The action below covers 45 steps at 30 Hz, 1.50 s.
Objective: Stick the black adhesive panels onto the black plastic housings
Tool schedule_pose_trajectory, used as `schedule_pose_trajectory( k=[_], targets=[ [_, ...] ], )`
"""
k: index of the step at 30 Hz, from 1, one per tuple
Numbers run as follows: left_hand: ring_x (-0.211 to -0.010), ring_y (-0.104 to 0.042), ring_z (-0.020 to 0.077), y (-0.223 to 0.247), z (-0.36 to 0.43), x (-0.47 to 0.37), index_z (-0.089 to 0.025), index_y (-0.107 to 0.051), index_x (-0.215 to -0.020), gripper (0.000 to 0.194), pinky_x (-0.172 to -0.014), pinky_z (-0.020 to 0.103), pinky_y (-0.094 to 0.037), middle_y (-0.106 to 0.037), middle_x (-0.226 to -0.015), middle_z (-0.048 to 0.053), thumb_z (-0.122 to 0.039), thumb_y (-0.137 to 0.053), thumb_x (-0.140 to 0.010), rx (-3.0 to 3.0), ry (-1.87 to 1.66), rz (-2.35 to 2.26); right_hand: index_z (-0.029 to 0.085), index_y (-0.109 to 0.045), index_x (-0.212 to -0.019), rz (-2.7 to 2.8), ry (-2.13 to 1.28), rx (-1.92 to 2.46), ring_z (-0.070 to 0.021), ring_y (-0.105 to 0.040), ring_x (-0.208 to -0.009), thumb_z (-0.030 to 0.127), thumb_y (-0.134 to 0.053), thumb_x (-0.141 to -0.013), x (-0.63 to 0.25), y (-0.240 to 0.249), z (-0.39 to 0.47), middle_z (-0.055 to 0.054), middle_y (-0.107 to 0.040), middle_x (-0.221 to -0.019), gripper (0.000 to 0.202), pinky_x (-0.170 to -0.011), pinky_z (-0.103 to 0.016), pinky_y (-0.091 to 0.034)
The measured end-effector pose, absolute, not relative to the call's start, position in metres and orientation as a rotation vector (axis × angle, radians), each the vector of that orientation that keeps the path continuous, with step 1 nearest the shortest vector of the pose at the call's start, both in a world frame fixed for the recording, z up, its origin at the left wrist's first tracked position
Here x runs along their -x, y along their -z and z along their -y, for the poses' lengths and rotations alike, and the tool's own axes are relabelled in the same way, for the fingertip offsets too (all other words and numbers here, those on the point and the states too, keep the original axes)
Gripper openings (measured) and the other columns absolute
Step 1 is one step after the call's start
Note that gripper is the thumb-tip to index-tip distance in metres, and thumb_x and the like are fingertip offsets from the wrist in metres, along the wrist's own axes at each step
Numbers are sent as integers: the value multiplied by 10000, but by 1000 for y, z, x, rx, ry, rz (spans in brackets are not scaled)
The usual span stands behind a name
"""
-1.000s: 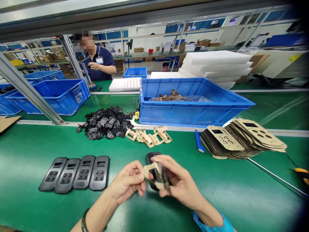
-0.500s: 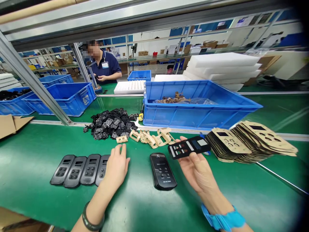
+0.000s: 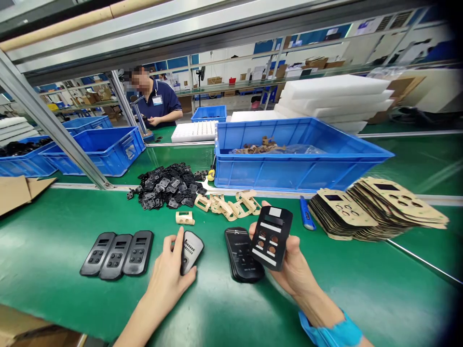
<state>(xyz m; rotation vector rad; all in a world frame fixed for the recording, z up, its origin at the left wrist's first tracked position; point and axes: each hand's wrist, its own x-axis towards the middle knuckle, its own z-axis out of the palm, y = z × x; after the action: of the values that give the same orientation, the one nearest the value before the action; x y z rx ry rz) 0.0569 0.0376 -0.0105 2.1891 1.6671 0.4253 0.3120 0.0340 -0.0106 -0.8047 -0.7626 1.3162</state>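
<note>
My left hand (image 3: 169,274) grips a grey-black housing (image 3: 191,250), tilted on the green table, its thumb and fingers at the near and left edges. Raised in my right hand (image 3: 294,265) is a black panel (image 3: 273,236) with white strips and round holes. A stack of glossy black panels (image 3: 242,255) lies between the hands, partly behind the held panel. Three similar housings (image 3: 117,255) overlap in a row at the left. Beyond my left hand lies a curled tan piece (image 3: 184,218), with more tan pieces (image 3: 227,207) to its right.
Behind are a pile of black keypads (image 3: 168,185) and a large blue bin (image 3: 289,171). A blue cutter (image 3: 306,214) lies beside stacked tan-backed panels (image 3: 343,212) at right. A metal post (image 3: 61,125) slants at left. Across the table, a person (image 3: 159,103) works.
My left hand has taken hold of the rightmost housing and moved it right, away from the row. My right hand has turned the black panel upright, near the glossy stack.
</note>
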Motion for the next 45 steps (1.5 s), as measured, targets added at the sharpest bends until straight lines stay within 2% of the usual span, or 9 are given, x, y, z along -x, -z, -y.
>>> schedule_pose_trajectory(
  k=[2,4,8,15,20,24,27,35,45],
  targets=[
    [-948,-593,263,2,-44,-67,-312,-134,-1488,890,-821,415,-509,-419,-1242,106,-276,-625,-747,-2084,-582,-1560,347,-576,-1160,755,-1343,775,-202,-612,-749,712,-606,-711,-312,10,-33,-30,-635,-887,580,-642,-311,-537],
    [-1132,-520,290,-4,-51,-77,-315,-208,-1473,931,-957,430,-446,-416,-1270,89,-301,-712,-691,-1972,-733,-1413,326,-624,-1054,738,-1356,763,-197,-602,-745,696,-598,-723,-312,9,-32,-36,-626,-911,497,-642,-309,-532],
    [-1297,-406,268,-9,-64,-99,-231,-401,-1403,710,-1111,415,-279,-485,-1346,98,-376,-680,-766,-1460,-882,-1009,281,-657,-920,711,-1362,786,-181,-561,-705,730,-608,-681,-314,7,-32,-45,-593,-910,511,-612,-291,-516],
    [-993,-635,219,3,-66,-123,-136,-602,-1177,529,-879,308,-471,-680,-1103,117,-243,-783,-692,-730,-829,-722,350,-482,-1253,726,-1487,714,-112,-384,-564,754,-564,-708,-309,7,-34,16,-477,-798,683,-456,-197,-387],
    [-873,-640,155,8,-59,-127,-131,-624,-1130,400,-813,264,-484,-694,-1044,97,-271,-727,-770,-549,-827,-722,342,-439,-1294,746,-1512,875,-87,-368,-514,589,-587,-826,-304,8,-34,38,-446,-740,549,-394,-155,-359],
    [-886,-627,158,8,-56,-130,-135,-643,-1098,362,-822,257,-472,-698,-1012,80,-279,-716,-774,-483,-883,-753,354,-429,-1263,980,-1388,1046,-25,-373,-397,427,-594,-875,-300,11,-32,63,-449,-772,428,-324,-128,-333],
    [-919,-620,187,6,-54,-132,-147,-626,-1131,408,-828,279,-466,-692,-1009,81,-292,-720,-762,-481,-874,-765,331,-431,-1243,1098,-1297,1102,0,-440,-370,421,-559,-895,-297,15,-30,44,-457,-883,382,-318,-139,-370],
    [-835,-600,152,6,-49,-134,-129,-582,-1188,381,-767,257,-451,-676,-1018,99,-295,-630,-848,-541,-847,-738,302,-456,-1234,1155,-1261,1150,-24,-486,-396,386,-568,-890,-293,18,-28,66,-395,-784,372,-326,-141,-413],
    [-907,-609,173,10,-49,-133,-138,-578,-1195,353,-778,261,-453,-669,-1048,97,-285,-593,-874,-562,-861,-732,286,-464,-1244,1169,-1245,1201,-40,-486,-409,378,-576,-874,-292,16,-27,66,-392,-759,398,-324,-149,-423]
  ],
)
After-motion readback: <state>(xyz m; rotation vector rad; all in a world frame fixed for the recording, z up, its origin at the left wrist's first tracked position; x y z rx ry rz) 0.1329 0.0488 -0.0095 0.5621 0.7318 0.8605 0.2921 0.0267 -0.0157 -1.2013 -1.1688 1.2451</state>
